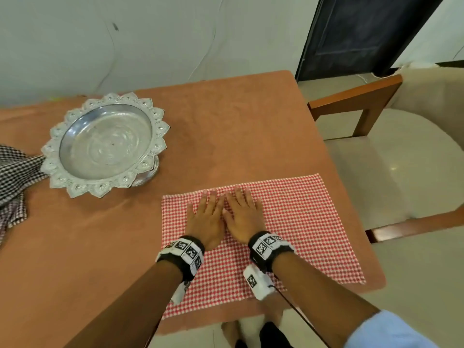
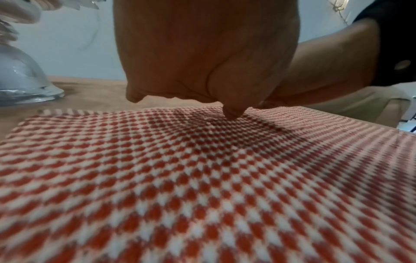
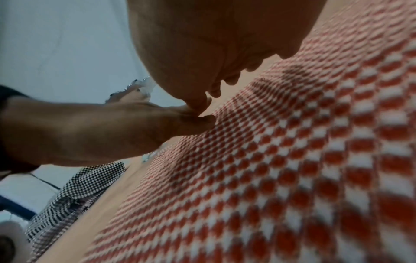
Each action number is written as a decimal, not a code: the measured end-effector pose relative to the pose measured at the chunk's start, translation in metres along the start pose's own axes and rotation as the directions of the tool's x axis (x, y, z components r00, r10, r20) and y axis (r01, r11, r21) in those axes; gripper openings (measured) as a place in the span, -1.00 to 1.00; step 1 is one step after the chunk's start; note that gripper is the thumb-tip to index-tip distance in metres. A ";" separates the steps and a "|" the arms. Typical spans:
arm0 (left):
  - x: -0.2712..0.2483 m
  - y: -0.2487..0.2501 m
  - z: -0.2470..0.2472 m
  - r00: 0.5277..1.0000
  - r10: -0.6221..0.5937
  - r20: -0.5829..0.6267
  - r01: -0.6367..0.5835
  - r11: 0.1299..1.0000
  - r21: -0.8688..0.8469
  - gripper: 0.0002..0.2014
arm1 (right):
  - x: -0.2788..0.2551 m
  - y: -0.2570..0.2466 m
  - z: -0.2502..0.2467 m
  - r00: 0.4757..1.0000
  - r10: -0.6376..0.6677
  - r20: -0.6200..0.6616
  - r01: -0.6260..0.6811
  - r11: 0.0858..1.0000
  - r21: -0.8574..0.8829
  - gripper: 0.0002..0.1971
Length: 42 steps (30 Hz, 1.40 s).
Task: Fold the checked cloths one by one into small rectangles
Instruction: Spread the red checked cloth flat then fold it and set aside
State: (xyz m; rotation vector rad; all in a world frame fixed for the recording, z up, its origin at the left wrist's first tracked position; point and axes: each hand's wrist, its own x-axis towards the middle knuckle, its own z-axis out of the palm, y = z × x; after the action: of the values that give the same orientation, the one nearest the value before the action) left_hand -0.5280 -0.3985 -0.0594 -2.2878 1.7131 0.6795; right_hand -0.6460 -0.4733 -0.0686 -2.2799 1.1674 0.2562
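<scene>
Left hand [image 1: 206, 218] flat, fingers straight and spread a little, palm down on the red checked cloth [image 1: 296, 222]. Right hand [image 1: 242, 214] the same, flat and open just beside it, thumbs almost touching. Nothing pinched, nothing held. Both pressing down near the far edge of the cloth, toward its left half.

Red cloth lying flat on the near right part of the brown table [image 1: 226, 116], right up to the corner. Looks folded at least once, though hard to be sure of the layers from here. Seems to be the smoothing step, pushing out bumps before another fold.

Next move, most likely: slide hands out to two corners, pinch them, and bring one side over the other. Edges need to line up, or the rectangle comes out crooked.

Far left: a shiny silver tray [image 1: 105, 144] with a petal rim. Beside it, at the left edge, a black checked cloth [image 1: 15, 172] in a heap, not folded yet.
</scene>
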 end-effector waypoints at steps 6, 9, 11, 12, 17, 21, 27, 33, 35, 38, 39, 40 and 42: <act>0.022 -0.040 0.016 0.996 -0.058 0.060 0.061 0.997 -0.046 -0.30 | 0.014 0.043 -0.001 0.995 -0.016 0.102 0.032 0.987 -0.156 -0.34; 0.013 -0.079 0.020 0.993 -0.108 0.042 0.112 0.990 -0.090 -0.17 | 0.010 0.099 -0.021 0.993 0.082 0.085 -0.065 0.981 -0.182 -0.34; 0.006 -0.105 0.020 0.987 -0.157 0.033 0.160 0.983 -0.086 -0.12 | 0.003 0.146 -0.041 0.980 0.197 0.041 -0.186 0.964 -0.188 -0.33; 0.002 -0.116 0.019 0.985 -0.169 0.037 0.172 0.982 -0.080 -0.11 | -0.001 0.170 -0.051 0.967 0.253 0.023 -0.244 0.952 -0.182 -0.33; 0.003 -0.118 0.016 0.985 -0.172 0.006 0.171 0.981 -0.090 -0.08 | -0.017 0.220 -0.084 0.932 0.362 0.011 -0.357 0.923 -0.144 -0.27; -0.014 -0.051 0.023 0.995 -0.040 -0.089 0.033 0.996 -0.077 -0.18 | -0.032 0.150 -0.063 0.986 0.147 -0.080 -0.158 0.975 -0.158 -0.29; -0.080 0.046 0.064 0.995 0.042 -0.094 -0.047 0.998 -0.050 -0.25 | -0.099 0.031 0.036 0.989 -0.144 0.045 0.148 0.981 -0.123 -0.36; -0.127 0.030 0.115 0.994 -0.072 -0.077 0.061 0.990 -0.129 -0.32 | -0.129 0.050 0.080 0.995 -0.101 -0.010 0.097 0.980 -0.174 -0.34; -0.135 0.014 0.123 0.982 -0.151 -0.109 0.131 0.977 -0.170 -0.31 | -0.134 0.070 0.079 0.994 -0.097 -0.048 0.086 0.979 -0.186 -0.33; -0.149 -0.019 0.129 0.941 -0.301 -0.151 0.257 0.931 -0.260 -0.27 | -0.144 0.131 0.063 0.991 0.058 -0.125 -0.080 0.980 -0.181 -0.31; -0.156 -0.029 0.131 0.933 -0.321 -0.160 0.268 0.921 -0.283 -0.26 | -0.150 0.156 0.055 0.981 0.124 -0.152 -0.148 0.976 -0.158 -0.30; -0.161 -0.036 0.132 0.932 -0.324 -0.165 0.267 0.918 -0.294 -0.25 | -0.157 0.179 0.046 0.968 0.189 -0.168 -0.210 0.970 -0.119 -0.30; -0.168 -0.043 0.133 0.934 -0.320 -0.160 0.263 0.917 -0.300 -0.23 | -0.172 0.217 0.028 0.943 0.289 -0.167 -0.302 0.951 -0.061 -0.29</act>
State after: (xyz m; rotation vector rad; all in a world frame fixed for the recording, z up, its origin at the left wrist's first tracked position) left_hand -0.5568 -0.1853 -0.1005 -2.8216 1.3728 0.6707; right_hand -0.9192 -0.4403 -0.1068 -2.2230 1.6130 0.2474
